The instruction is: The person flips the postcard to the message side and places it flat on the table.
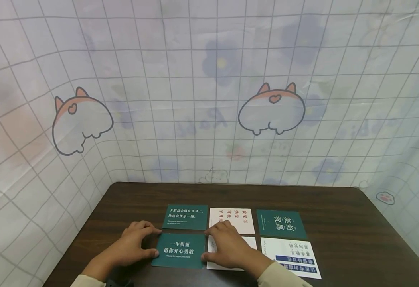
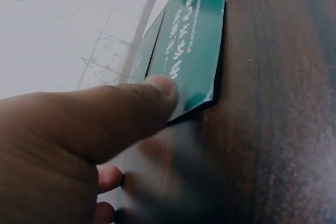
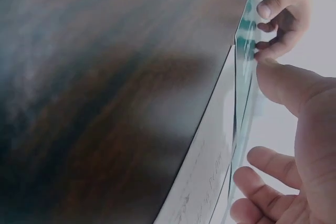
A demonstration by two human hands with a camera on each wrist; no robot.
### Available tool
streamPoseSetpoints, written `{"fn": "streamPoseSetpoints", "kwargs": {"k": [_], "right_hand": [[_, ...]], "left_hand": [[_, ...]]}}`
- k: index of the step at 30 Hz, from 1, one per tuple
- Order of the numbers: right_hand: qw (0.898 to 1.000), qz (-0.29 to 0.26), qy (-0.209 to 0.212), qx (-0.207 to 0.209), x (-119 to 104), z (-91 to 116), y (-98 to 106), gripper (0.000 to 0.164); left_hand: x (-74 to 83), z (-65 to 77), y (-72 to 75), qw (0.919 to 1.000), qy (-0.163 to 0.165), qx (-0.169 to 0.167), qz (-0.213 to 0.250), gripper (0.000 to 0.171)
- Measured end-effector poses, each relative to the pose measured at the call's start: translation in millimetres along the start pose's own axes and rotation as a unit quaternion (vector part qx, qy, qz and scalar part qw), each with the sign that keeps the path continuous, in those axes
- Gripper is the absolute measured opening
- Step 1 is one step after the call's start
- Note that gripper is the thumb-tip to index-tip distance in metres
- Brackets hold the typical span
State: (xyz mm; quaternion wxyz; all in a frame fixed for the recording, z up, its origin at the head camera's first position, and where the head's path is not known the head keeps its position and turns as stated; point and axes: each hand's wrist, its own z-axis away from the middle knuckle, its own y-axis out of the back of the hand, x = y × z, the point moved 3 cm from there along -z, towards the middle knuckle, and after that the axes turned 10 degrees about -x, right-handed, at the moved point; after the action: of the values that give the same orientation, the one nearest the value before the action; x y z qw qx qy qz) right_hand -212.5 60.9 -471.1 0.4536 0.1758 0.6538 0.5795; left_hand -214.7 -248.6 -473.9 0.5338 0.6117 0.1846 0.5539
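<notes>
Six-odd aside, several printed cards lie in two rows. My left hand (image 1: 132,243) is at the left side of the front green card (image 1: 179,252), its thumb at the edge and index fingertip near the far left corner. In the left wrist view the thumb (image 2: 163,85) overlaps that card's end. At the opposite side is my right hand (image 1: 227,249), fingers spread, thumb at the card's right edge. It partly covers the front middle white card (image 1: 250,242), and its fingertips reach the white card with red writing (image 1: 248,223) behind.
Another green card (image 1: 191,224) lies behind the front one. To the right are a green card (image 1: 270,225) and a white card with blue bands (image 1: 274,247). The dark wooden table (image 1: 141,199) meets a patterned cloth (image 1: 180,119) hanging behind and at the sides.
</notes>
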Motion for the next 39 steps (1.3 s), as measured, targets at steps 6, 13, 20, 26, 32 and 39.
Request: {"fn": "streamPoseSetpoints", "kwargs": {"k": [6,13,20,26,32,39], "right_hand": [[1.000,0.011,-0.004,-0.011,-1.3,-2.8,-1.6,0.072],[1.000,0.022,-0.009,-0.014,-2.5,-5.7,-1.1,0.074],[1.000,0.007,-0.026,-0.017,-0.9,-9.9,-1.9,0.079],[0.999,0.000,-0.033,-0.025,-1.6,-12.6,-2.1,0.080],[0.999,0.006,-0.035,-0.029,-2.5,-14.2,-1.7,0.077],[0.999,0.008,-0.033,-0.022,-5.6,-13.7,-0.6,0.079]], "left_hand": [[1.7,-1.2,1.3,0.9999,0.002,-0.015,0.000,0.062],[3.7,-1.7,1.1,0.9997,0.012,-0.022,-0.004,0.064],[3.4,-7.2,-1.4,0.9990,0.039,-0.017,-0.009,0.063],[7.2,-9.5,-0.2,0.9984,0.049,-0.013,-0.024,0.063],[9.2,-11.9,0.6,0.9981,0.053,-0.015,-0.029,0.062],[10.1,-11.3,0.9,0.9983,0.055,-0.009,-0.018,0.061]]}}
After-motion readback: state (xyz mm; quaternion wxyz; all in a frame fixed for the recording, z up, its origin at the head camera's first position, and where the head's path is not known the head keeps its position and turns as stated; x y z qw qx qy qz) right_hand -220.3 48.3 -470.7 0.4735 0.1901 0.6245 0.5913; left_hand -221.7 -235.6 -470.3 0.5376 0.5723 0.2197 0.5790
